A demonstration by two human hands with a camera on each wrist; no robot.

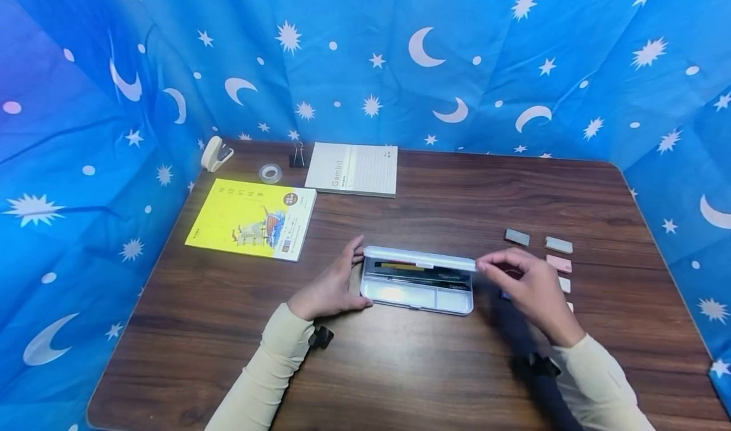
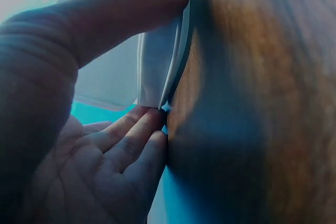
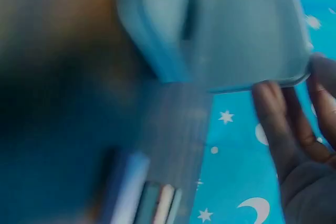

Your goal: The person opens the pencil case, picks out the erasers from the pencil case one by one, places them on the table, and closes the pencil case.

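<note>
A white pencil case [image 1: 408, 294] lies on the table with its lid [image 1: 419, 258] raised at the back. Pencils or pens, one of them yellow [image 1: 400, 266], show in its long compartment. My left hand [image 1: 331, 285] holds the case's left end, thumb at the front corner and fingers toward the back; the left wrist view shows the thumb [image 2: 131, 9] against its side wall. At the other end, my right hand [image 1: 528, 285] pinches the lid's right corner between thumb and fingers. The right wrist view shows those fingers [image 3: 278, 124] on the lid's edge, partly blurred.
Several small erasers [image 1: 558, 264] lie to the right, some partly behind my right hand. Farther back on the left are a yellow book [image 1: 245, 218], a notebook [image 1: 354, 167], a tape roll [image 1: 270, 173], a binder clip [image 1: 298, 159] and a stapler [image 1: 214, 155]. A blue curtain [image 1: 365, 56] hangs behind.
</note>
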